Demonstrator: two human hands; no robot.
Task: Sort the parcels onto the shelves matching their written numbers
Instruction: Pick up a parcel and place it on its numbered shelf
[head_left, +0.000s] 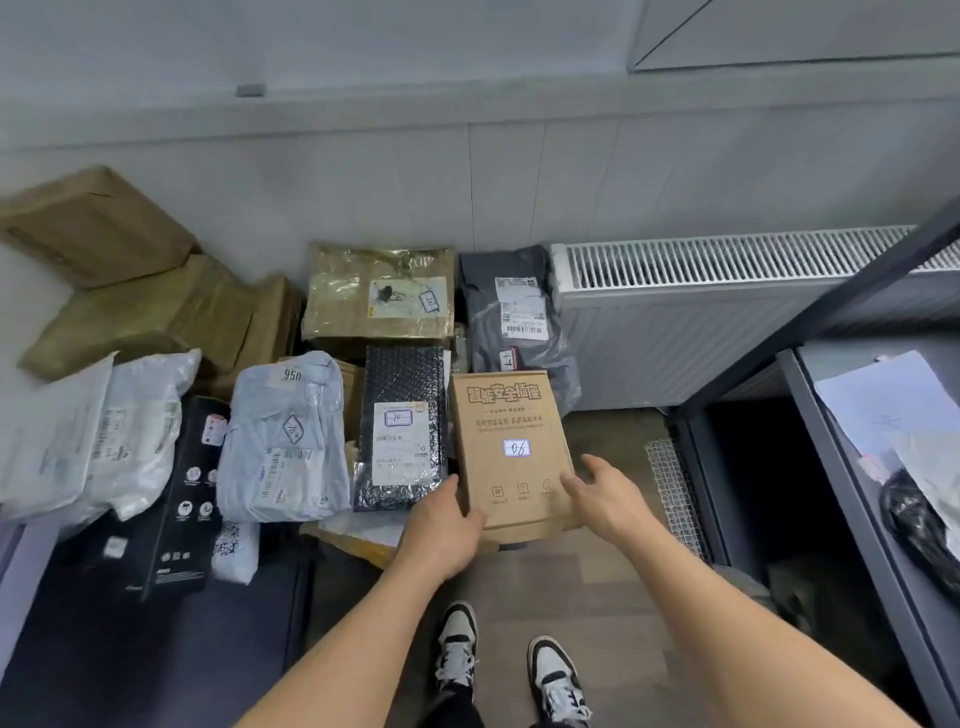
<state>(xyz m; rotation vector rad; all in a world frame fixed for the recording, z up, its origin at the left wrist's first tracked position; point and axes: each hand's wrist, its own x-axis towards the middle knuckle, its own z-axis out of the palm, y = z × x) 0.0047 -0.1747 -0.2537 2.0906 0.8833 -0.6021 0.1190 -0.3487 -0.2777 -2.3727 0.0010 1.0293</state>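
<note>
"06" on brown box (511, 452), "10" on black bubble mailer (402, 431), "950" on pale grey bag (283, 441)

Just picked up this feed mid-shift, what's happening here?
A person stands over a heap of parcels on the floor beside a radiator. The left hand grips the lower left corner of the cardboard box marked 06, and the right hand is open at its right edge. The box lies beside the black bubble mailer marked 10. It is not yet on the grey shelf unit to the right.
</note>
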